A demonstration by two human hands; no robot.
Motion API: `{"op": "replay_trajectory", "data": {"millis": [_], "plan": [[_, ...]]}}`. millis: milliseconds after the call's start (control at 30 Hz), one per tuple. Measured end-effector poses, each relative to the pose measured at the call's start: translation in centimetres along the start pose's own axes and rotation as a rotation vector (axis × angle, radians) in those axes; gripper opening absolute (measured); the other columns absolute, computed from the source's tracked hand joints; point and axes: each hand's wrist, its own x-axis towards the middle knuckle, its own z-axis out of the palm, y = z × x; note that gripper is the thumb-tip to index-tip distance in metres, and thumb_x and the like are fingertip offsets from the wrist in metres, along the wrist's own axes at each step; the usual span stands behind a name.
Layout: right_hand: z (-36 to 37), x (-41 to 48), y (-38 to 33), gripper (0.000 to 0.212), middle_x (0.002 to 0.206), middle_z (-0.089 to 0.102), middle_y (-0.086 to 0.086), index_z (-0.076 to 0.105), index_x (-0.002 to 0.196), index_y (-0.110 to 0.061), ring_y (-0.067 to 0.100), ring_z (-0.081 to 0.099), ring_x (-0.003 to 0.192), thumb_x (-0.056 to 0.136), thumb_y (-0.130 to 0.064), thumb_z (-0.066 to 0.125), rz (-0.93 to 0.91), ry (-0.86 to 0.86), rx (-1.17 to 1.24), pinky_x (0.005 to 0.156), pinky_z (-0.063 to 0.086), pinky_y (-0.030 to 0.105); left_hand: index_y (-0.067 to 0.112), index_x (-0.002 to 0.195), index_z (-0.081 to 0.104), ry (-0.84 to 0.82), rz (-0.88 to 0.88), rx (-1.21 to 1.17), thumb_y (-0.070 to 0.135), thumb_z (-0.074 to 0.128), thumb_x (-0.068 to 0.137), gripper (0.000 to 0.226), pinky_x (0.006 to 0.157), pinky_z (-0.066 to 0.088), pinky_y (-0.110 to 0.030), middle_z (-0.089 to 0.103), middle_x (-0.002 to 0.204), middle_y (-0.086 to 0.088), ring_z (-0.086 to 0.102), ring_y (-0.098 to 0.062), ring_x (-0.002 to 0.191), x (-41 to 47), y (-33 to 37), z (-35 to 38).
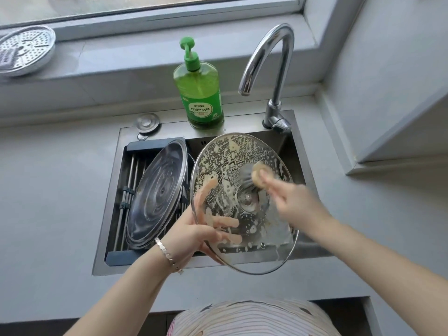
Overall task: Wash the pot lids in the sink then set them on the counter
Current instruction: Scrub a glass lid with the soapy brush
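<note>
Right now my left hand (201,229) grips the glass lid (230,151) at its lower left rim. Three of my fingers (228,221) show through the glass, spread along the far face. My right hand (291,197) is blurred, but its fingertips pinch a pale scrub pad (258,177) that presses on the lid's near face, just above the centre knob fitting. The lid is tilted up over the right half of the sink (109,202) and smeared with suds. Its lowest rim hangs past the sink's front edge, and its top rim lies just below the faucet base.

To the left, the steel lid (155,197) leans tilted inside the dark drain rack (155,144), which fills the sink's left half. Its right edge is just beside the glass lid's left rim, with little room between them. Open grey counter (48,190) lies on both sides of the sink, wider on the left.

On the sink's back ledge stand one green soap bottle (198,93), about two-thirds full, and one curved faucet (274,59), with one round metal cap (146,121) at the left corner. One perforated steamer plate (24,49) rests on the windowsill, well apart. I count two lids, both at the sink. One bracelet (167,253) circles my left wrist.
</note>
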Motion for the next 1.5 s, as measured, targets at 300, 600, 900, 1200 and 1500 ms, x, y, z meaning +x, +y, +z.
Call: {"op": "replay_trajectory", "data": {"millis": [300,600,900,1200,1500], "plan": [[-0.5,-0.2,1.2,0.047,0.08,0.064,0.012,0.03,0.135,-0.053,0.021,0.05,0.06,0.098,-0.025,0.039,0.072,0.026,-0.002,0.059,0.038,0.031,0.047,0.134,0.03,0.025,0.036,-0.036,-0.014,0.049,0.059,0.098,0.051,0.057,-0.036,0.064,0.103,-0.031,0.068,-0.041,0.08,0.0,0.2,0.0],[-0.2,-0.7,2.7,0.043,0.096,0.067,0.015,0.035,0.137,-0.049,0.029,0.056,0.073,0.099,-0.028,0.036,0.168,0.016,-0.055,0.067,0.043,0.036,0.046,0.134,0.032,0.072,0.063,0.008,-0.014,0.048,0.057,0.098,0.045,0.052,-0.026,0.066,0.099,-0.029,0.069,-0.037,0.076,-0.2,0.6,0.1],[0.2,-1.0,3.1,0.045,0.097,0.068,0.012,0.037,0.136,-0.048,0.027,0.059,0.079,0.098,-0.026,0.042,0.196,0.071,0.076,0.072,0.046,0.034,0.05,0.132,0.032,0.101,0.04,-0.002,-0.013,0.048,0.058,0.098,0.045,0.054,-0.032,0.065,0.103,-0.029,0.067,-0.043,0.085,0.0,0.8,0.6],[1.4,0.4,4.6,0.039,0.086,0.068,0.011,0.058,0.098,-0.011,0.001,0.027,0.03,0.081,-0.045,0.065,0.688,0.207,1.097,0.029,0.022,0.013,0.057,0.131,0.025,0.103,0.074,-0.258,-0.021,0.048,0.07,0.101,0.056,0.055,-0.05,0.066,0.107,-0.026,0.067,-0.042,0.09,0.9,-1.3,1.5],[-1.5,1.2,4.6,0.016,0.071,0.066,0.011,0.055,0.087,-0.003,0.0,0.031,0.025,0.083,-0.017,0.063,0.573,0.0,1.248,0.025,0.025,0.013,0.022,0.127,0.048,0.206,-0.022,-0.296,0.023,0.087,0.053,0.084,0.073,0.057,-0.049,0.064,0.114,-0.022,0.065,-0.038,0.097,0.8,-2.2,-0.3]]}}
